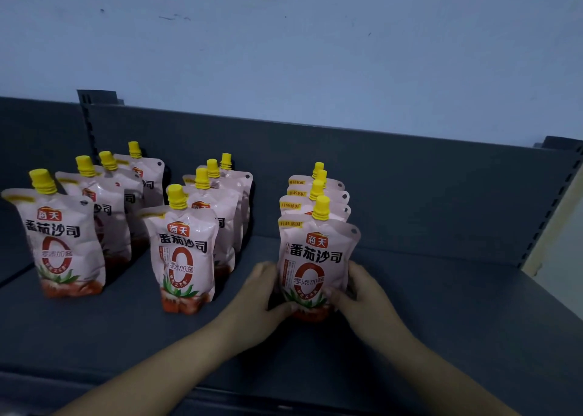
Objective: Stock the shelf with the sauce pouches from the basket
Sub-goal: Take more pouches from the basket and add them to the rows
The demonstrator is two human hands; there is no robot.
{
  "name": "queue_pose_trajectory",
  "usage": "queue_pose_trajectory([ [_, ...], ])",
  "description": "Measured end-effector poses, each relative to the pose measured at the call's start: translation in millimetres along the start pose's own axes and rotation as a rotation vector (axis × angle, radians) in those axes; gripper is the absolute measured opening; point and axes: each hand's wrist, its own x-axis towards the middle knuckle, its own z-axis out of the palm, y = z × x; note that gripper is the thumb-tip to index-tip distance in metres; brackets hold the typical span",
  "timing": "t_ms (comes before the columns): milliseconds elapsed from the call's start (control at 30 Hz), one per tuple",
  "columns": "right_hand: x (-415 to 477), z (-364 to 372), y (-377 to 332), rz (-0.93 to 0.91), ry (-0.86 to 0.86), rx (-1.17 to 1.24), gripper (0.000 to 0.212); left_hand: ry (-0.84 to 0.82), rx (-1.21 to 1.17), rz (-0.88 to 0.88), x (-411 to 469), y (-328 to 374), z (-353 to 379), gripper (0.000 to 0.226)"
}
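Note:
Pink sauce pouches with yellow caps stand upright in three rows on the dark grey shelf (441, 305). The front pouch of the right row (317, 254) stands on the shelf between my hands. My left hand (258, 295) grips its lower left side and my right hand (359, 292) grips its lower right side. Behind it stand three more pouches (318, 191). The middle row (184, 251) and the left row (60, 242) each hold several pouches. The basket is out of view.
The shelf's dark back panel (410, 182) rises behind the rows, with a pale wall (284, 37) above. A slotted upright (549, 207) stands at the right end. Bare shelf surface lies to the right of the right row and along the front edge.

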Motion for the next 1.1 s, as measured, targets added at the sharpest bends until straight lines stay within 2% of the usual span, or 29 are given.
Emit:
queue_pose_trajectory([
  [67,-2.7,1.1,-1.6,0.048,-0.018,0.114,0.025,-0.023,-0.071,-0.014,0.7,1.7,-0.4,0.061],
  [133,-4.0,1.6,-2.0,0.071,-0.025,0.151,0.025,-0.050,-0.169,-0.036,-0.6,4.6,-1.5,0.054],
  [267,-5.4,0.4,-2.9,0.116,-0.050,0.226,0.027,-0.038,-0.155,-0.080,-2.0,1.8,-2.0,0.049],
  [367,-5.1,-3.8,-3.7,0.149,-0.074,0.292,0.027,-0.018,-0.186,-0.101,-2.7,1.8,1.7,0.066],
  [533,-5.7,-10.6,-0.7,0.194,-0.108,0.276,0.026,0.011,-0.149,-0.166,-7.4,7.1,3.0,0.071],
  [600,-9.1,-9.3,-0.5,0.189,-0.056,0.288,0.029,0.029,-0.150,-0.209,-15.5,10.5,1.1,0.068],
  [700,-21.5,-1.9,-7.0,0.102,0.180,0.333,0.030,0.037,-0.065,-0.204,-38.6,10.8,-5.1,0.061],
  [767,-35.2,8.3,-20.1,-0.032,0.337,0.338,0.028,0.037,-0.039,-0.157,-62.6,12.1,-16.9,0.060],
  [833,-50.1,26.0,-37.4,-0.196,0.360,0.320,0.031,0.052,-0.059,-0.113,-92.9,13.3,-34.6,0.048],
  [900,-63.1,55.8,-58.7,-0.326,0.241,0.295,0.030,0.127,-0.090,-0.068,-129.5,11.3,-59.4,0.035],
  [967,-73.8,94.7,-81.5,-0.405,0.026,0.240,0.021,0.215,-0.070,-0.054,-169.9,2.9,-89.4,0.030],
  [1033,-84.6,144.7,-101.3,-0.440,-0.197,0.145,0.013,0.276,-0.019,-0.100,-216.1,-10.2,-124.4,0.024],
  [1100,-99.7,203.5,-118.3,-0.462,-0.357,0.066,0.016,0.347,0.026,-0.179,-273.4,-27.4,-162.5,0.019],
])
